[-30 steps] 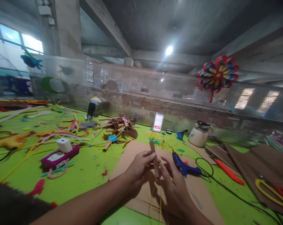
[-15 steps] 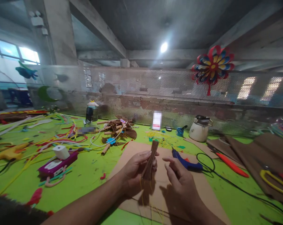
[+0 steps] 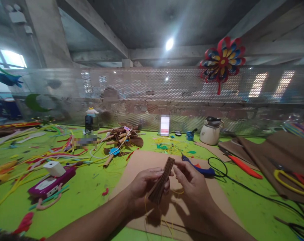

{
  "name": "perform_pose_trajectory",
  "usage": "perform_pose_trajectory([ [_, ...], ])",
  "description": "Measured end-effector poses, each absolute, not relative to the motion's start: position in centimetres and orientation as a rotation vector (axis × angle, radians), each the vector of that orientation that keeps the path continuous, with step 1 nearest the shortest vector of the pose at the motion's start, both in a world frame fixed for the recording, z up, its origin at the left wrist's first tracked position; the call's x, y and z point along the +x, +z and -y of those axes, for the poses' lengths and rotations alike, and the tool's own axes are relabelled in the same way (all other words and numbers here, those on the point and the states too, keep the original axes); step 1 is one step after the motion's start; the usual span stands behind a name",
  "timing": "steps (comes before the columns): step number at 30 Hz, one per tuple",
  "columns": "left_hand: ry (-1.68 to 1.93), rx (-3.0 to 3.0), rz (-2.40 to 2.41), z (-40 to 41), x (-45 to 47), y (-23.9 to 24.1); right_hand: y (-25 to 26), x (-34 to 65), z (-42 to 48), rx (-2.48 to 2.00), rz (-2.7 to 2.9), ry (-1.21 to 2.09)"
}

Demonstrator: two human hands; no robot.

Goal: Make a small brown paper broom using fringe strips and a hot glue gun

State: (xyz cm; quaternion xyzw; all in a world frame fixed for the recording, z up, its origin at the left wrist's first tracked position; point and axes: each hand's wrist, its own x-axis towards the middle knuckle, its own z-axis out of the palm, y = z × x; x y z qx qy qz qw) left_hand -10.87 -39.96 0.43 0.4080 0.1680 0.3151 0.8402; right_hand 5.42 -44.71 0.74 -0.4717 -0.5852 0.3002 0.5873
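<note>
My left hand (image 3: 146, 185) is closed around a bundle of brown pleated paper (image 3: 162, 180), held tilted with its top leaning right. Thin yellow thread (image 3: 172, 231) hangs below the bundle. My right hand (image 3: 192, 182) is beside the upper right edge, its thumb and forefinger drawn together close to the paper. What is between those fingertips, if anything, is hidden. One strand of thread runs from the bundle toward the right palm. Under both hands lies a sheet of tan cardboard (image 3: 136, 164).
A blue glue gun (image 3: 200, 169) with a black cord lies just beyond my right hand. To the right are an orange-handled knife (image 3: 244, 166), yellow-handled scissors (image 3: 290, 182) and brown sheets (image 3: 264, 160). Brown rolls (image 3: 124, 137) are piled behind; a purple power strip (image 3: 52, 184) lies left.
My right hand has moved left and up to the bundle, its fingers closing together. The bundle is tilted further right. The view has shifted slightly.
</note>
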Motion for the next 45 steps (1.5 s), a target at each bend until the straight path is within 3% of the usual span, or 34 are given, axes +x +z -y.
perform_pose_trajectory([
  [12, 0.594, 0.861, -0.397, 40.5, -10.5, 0.9, 0.5, 5.4, 45.0, -1.140, 1.377, 0.614],
  [23, 0.560, 1.027, -0.605, 40.5, -10.7, 0.8, 1.3, 5.5, 45.2, -1.171, 1.241, 0.753],
  [45, 0.543, 1.079, -0.535, 40.7, -10.7, 1.1, 1.7, 5.4, 45.3, -1.098, 1.223, 0.756],
])
